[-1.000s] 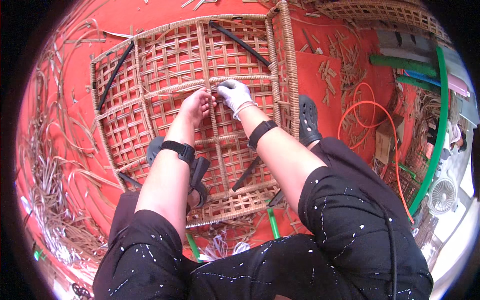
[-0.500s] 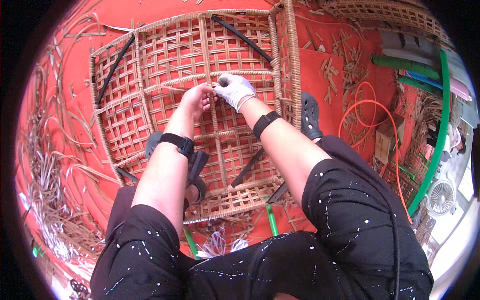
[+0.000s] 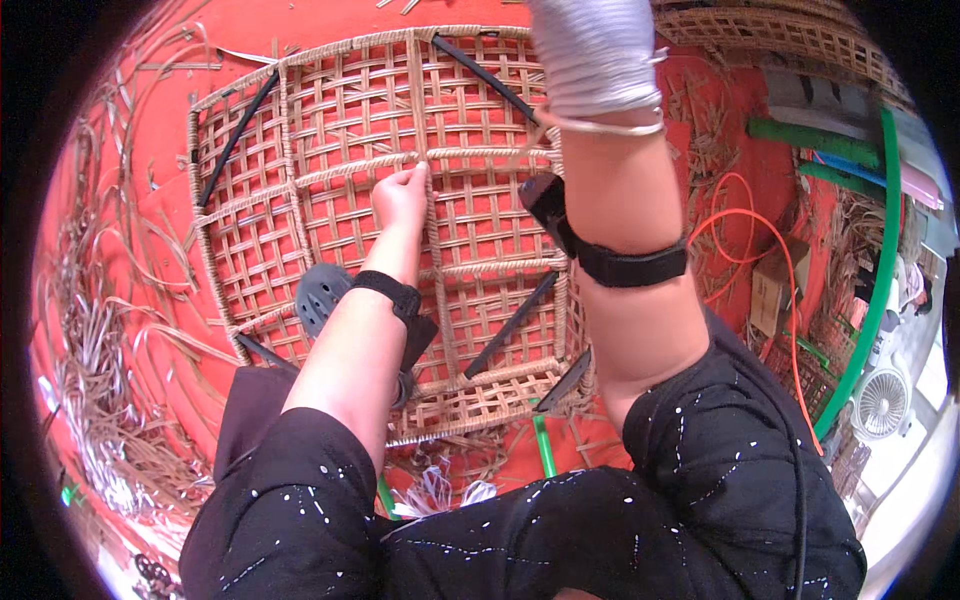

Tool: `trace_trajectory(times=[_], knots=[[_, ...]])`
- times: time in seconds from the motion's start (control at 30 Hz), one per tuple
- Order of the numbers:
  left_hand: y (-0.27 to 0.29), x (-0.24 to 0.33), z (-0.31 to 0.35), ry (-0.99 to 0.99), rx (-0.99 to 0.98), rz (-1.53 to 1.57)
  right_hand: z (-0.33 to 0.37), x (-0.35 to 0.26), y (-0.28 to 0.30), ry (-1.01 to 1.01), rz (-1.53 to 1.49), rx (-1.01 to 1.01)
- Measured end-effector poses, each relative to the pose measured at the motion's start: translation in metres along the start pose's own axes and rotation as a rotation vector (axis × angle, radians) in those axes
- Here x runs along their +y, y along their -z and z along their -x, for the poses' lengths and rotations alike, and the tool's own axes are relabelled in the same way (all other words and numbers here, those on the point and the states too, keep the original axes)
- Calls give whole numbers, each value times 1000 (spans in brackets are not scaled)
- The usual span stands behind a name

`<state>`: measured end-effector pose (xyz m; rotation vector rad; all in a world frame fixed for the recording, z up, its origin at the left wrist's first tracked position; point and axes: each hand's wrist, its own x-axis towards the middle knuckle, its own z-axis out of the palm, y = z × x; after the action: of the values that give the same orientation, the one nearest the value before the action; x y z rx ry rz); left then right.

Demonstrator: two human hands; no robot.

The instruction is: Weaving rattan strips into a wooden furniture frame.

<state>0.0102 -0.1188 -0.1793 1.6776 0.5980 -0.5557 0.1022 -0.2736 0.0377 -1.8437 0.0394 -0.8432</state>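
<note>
A large brown woven wicker panel (image 3: 345, 160) lies in front of me, with wrapped ribs crossing it and black bars set at its corners. My bare left hand (image 3: 401, 202) is closed at the crossing of two ribs, its thumb and finger pinched against the upright rib (image 3: 420, 110). Whether a thin strand is also pinched there is too small to tell. My right hand (image 3: 597, 50), in a white knitted glove, is raised close to the camera at the top edge. Its fingers are cut off from view. A blurred tan strip (image 3: 528, 146) shows beside the right wrist, over the panel.
Loose strips (image 3: 90, 400) are heaped on the red floor covering at the left. On the right lie an orange hose (image 3: 795, 300), a cardboard box (image 3: 778, 285), a green bar (image 3: 865, 350) and a white fan (image 3: 882, 400). Another wicker piece (image 3: 790, 40) stands at the upper right.
My right hand has left the rib and swung up and right, close to the camera. My left hand stays near the crossing, its fingers now closed more tightly.
</note>
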Motion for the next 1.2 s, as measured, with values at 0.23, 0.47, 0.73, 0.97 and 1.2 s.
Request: trace_trajectory(times=[0.23, 0.47, 0.73, 0.97, 1.2], knots=[[2, 2, -3, 200, -59, 368, 137, 46, -5, -871, 404, -446], [7, -7, -13, 133, -81, 241, 192, 87, -33, -1139, 517, -577], [-6, -20, 21, -485, 175, -79, 193, 98, -41, -1192, 605, -671], [-1, -18, 20, -567, 118, -267, 196, 103, -42, -1127, 583, -641], [4, -4, 7, 12, -155, 159, 208, 117, -21, -1198, 224, -518]])
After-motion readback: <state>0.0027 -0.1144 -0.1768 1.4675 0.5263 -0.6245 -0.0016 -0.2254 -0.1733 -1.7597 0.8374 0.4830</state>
